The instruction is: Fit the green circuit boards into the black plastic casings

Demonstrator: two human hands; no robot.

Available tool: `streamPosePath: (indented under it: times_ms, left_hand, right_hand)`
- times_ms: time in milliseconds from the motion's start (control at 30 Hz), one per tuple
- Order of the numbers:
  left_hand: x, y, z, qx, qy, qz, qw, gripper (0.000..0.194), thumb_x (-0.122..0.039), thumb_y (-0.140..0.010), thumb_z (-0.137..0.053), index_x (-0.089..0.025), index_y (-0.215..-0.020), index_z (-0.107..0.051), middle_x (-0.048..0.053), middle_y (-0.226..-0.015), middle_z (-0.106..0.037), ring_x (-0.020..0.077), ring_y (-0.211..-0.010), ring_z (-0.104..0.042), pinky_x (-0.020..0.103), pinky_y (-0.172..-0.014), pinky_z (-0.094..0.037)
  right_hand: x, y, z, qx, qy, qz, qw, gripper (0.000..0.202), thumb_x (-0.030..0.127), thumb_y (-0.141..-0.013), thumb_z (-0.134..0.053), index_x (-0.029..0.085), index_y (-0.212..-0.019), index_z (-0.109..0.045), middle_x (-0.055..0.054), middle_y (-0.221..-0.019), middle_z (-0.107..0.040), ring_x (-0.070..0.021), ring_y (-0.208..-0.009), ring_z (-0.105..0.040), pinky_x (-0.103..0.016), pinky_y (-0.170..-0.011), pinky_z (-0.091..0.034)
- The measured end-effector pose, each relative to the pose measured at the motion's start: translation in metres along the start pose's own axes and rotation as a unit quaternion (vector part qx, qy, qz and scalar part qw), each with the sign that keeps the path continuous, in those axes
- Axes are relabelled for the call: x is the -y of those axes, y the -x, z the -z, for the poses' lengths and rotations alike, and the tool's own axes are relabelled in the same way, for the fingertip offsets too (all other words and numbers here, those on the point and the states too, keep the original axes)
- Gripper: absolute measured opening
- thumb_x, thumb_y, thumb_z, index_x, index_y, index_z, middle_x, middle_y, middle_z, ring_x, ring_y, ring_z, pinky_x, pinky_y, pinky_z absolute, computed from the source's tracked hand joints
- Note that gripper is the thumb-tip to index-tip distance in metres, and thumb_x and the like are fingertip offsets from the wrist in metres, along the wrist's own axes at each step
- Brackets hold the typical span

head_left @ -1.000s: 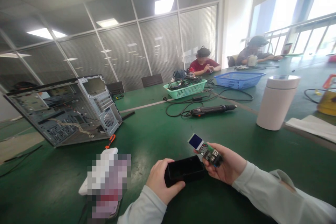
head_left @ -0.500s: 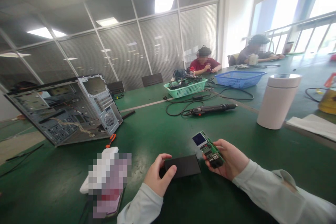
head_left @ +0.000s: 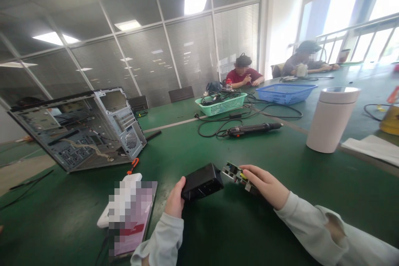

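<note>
Circuit board (head_left: pixel 235 174) sits just right of the lower centre of the frame, clamped in the fingers of the right hand (head_left: pixel 264 185). Its small screen, turned toward the camera half a second ago, no longer shows; the board now lies nearly edge-on, with a yellow part visible near the fingertips. Left of it, the black case (head_left: pixel 202 181) is gripped at its left end by the left hand (head_left: pixel 175 199). The case has tipped and risen a little in the frame, where earlier it showed first its open hollow, then a flat face under the thumb. The hands are apart; the case's right end is just beside the board, and whether they touch cannot be told. On the green worktop (head_left: pixel 174 149), the black screwdriver (head_left: pixel 254 129) above centre and the pale bottle (head_left: pixel 332 120) at right stay put.
</note>
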State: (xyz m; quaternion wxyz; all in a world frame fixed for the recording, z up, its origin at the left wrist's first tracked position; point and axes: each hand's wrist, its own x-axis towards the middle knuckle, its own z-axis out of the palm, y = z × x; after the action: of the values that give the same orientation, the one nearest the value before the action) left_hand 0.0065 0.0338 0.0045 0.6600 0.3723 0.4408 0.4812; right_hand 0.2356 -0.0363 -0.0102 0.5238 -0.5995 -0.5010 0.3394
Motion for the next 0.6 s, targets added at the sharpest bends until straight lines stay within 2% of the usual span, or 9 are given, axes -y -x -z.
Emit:
streamPosePath:
  times_ms: [67,167,267,333,433,600]
  left_hand:
    - [-0.006,0.004,-0.005,0.001,0.054,0.003,0.999,0.016,-0.024,-0.077,-0.05,-0.012,-0.074,-0.061,0.004,-0.063,-0.063,0.016,-0.058,-0.06,0.027,-0.055,-0.049]
    - [-0.012,0.013,-0.012,0.009,0.103,0.035,0.994,0.021,-0.024,-0.082,-0.043,-0.012,-0.073,-0.058,0.004,-0.06,-0.062,0.0137,-0.048,-0.057,0.027,-0.052,-0.049]
    - [-0.014,0.021,-0.017,0.028,0.146,0.118,0.982,0.027,-0.031,-0.083,-0.04,-0.011,-0.076,-0.056,0.005,-0.055,-0.06,0.0142,-0.049,-0.058,0.028,-0.057,-0.05]
    - [-0.012,0.023,-0.018,0.045,0.163,0.184,0.968,0.035,-0.038,-0.084,-0.038,-0.009,-0.083,-0.057,0.006,-0.055,-0.06,0.0148,-0.051,-0.059,0.028,-0.059,-0.049]
    - [-0.009,0.025,-0.02,0.056,0.171,0.241,0.954,0.04,-0.042,-0.084,-0.036,-0.009,-0.093,-0.056,0.006,-0.058,-0.061,0.0147,-0.052,-0.06,0.027,-0.058,-0.048]
    - [-0.004,0.024,-0.021,0.047,0.165,0.243,0.955,0.037,-0.043,-0.085,-0.035,-0.012,-0.091,-0.055,0.004,-0.061,-0.063,0.0125,-0.05,-0.059,0.026,-0.056,-0.047]
  right_hand:
    - [-0.009,0.002,-0.002,0.017,0.083,0.061,0.995,0.051,0.053,-0.078,-0.038,0.013,-0.103,-0.056,-0.008,-0.098,-0.055,-0.022,-0.09,-0.052,-0.033,-0.081,-0.043]
    - [-0.013,0.007,-0.004,0.027,0.173,0.118,0.977,0.049,0.051,-0.084,-0.033,0.015,-0.112,-0.052,-0.008,-0.107,-0.052,-0.0226,-0.097,-0.048,-0.037,-0.087,-0.04]
    - [-0.01,0.012,-0.007,0.045,0.224,0.193,0.954,0.041,0.043,-0.089,-0.034,0.015,-0.116,-0.048,-0.009,-0.109,-0.049,-0.0216,-0.101,-0.045,-0.037,-0.09,-0.037]
    - [-0.006,0.015,-0.008,0.062,0.249,0.233,0.938,0.037,0.038,-0.091,-0.034,0.015,-0.118,-0.046,-0.01,-0.105,-0.05,-0.0212,-0.097,-0.045,-0.037,-0.086,-0.039]
    - [-0.002,0.016,-0.01,0.079,0.274,0.263,0.922,0.035,0.034,-0.092,-0.033,0.015,-0.12,-0.044,-0.01,-0.1,-0.049,-0.0204,-0.091,-0.045,-0.035,-0.08,-0.041]
    - [0.002,0.017,-0.011,0.091,0.277,0.271,0.917,0.035,0.033,-0.091,-0.036,0.016,-0.121,-0.043,-0.009,-0.101,-0.048,-0.02,-0.091,-0.044,-0.035,-0.081,-0.04]
